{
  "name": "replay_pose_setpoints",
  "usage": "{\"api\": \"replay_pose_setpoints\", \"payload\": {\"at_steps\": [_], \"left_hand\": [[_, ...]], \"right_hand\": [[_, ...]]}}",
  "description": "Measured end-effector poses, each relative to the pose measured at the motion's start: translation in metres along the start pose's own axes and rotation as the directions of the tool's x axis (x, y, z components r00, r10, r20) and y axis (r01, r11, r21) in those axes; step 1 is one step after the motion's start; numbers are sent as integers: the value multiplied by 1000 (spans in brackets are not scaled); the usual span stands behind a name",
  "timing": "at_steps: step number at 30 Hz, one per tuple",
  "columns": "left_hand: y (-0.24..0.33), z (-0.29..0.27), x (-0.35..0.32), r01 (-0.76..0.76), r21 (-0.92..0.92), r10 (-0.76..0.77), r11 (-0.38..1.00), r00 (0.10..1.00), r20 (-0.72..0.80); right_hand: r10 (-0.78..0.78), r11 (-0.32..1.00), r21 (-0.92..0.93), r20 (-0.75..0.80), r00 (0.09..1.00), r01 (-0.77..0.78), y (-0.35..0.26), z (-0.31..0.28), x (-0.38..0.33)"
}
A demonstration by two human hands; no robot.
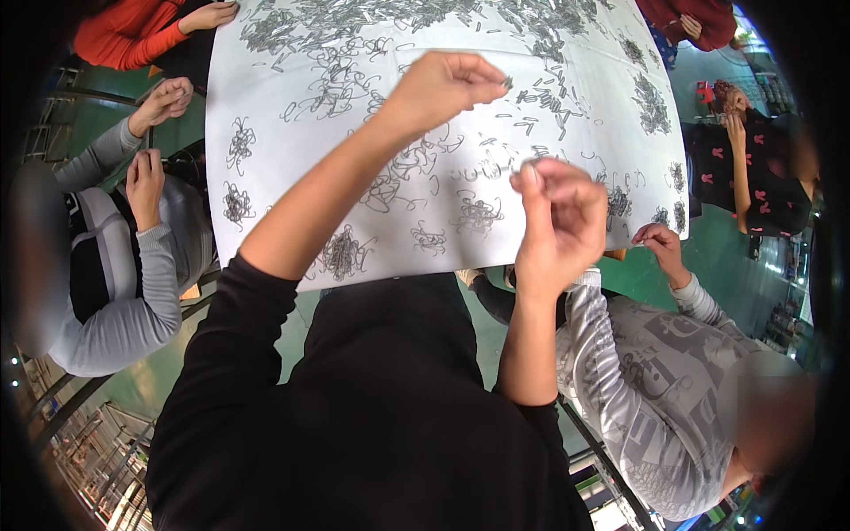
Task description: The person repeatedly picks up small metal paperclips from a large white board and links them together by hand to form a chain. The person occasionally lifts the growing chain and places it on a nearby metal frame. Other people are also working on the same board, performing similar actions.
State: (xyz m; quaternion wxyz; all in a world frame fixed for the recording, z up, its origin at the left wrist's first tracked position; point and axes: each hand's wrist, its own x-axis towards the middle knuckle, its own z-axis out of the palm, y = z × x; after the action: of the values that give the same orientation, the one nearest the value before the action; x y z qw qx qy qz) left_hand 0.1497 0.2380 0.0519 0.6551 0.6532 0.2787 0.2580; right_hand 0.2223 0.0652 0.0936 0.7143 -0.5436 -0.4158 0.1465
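Observation:
Over the white-covered table (292, 88), my left hand (443, 91) reaches far forward with thumb and fingers pinched together. A small dark metal piece (507, 84) shows at its fingertips, above loose short straight pieces (553, 93). Closer to me on the right, my right hand (562, 221) is raised above the table, thumb against curled fingers. Something tiny may sit in that pinch, but I cannot make it out. Below and between the hands lie curved wire pieces (412, 164) and a tangled heap of them (478, 212). Another wire heap (343, 254) lies at the near edge.
Large piles of small metal pieces (292, 26) cover the far side. Smaller heaps lie along the left edge (237, 203) and right edge (651, 102). Co-workers sit on both sides; a co-worker's hand (660, 248) is close by at the near right corner.

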Motion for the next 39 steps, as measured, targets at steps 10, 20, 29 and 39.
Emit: {"api": "replay_pose_setpoints", "payload": {"at_steps": [10,20,29,39], "left_hand": [[95,-25,-80,-152,21,154,988,977,-147],[98,-35,-100,-254,181,296,950,917,-267],[93,-71,-132,-332,259,414,907,818,-399],[83,-95,-154,-313,362,467,878,728,-503]], "right_hand": [[-86,996,12,75,993,85,-1,51,19],[-239,940,-216,132,962,264,1,66,12],[380,671,-712,570,729,206,159,70,-7],[464,379,-598,783,414,706,212,112,-3]]}}
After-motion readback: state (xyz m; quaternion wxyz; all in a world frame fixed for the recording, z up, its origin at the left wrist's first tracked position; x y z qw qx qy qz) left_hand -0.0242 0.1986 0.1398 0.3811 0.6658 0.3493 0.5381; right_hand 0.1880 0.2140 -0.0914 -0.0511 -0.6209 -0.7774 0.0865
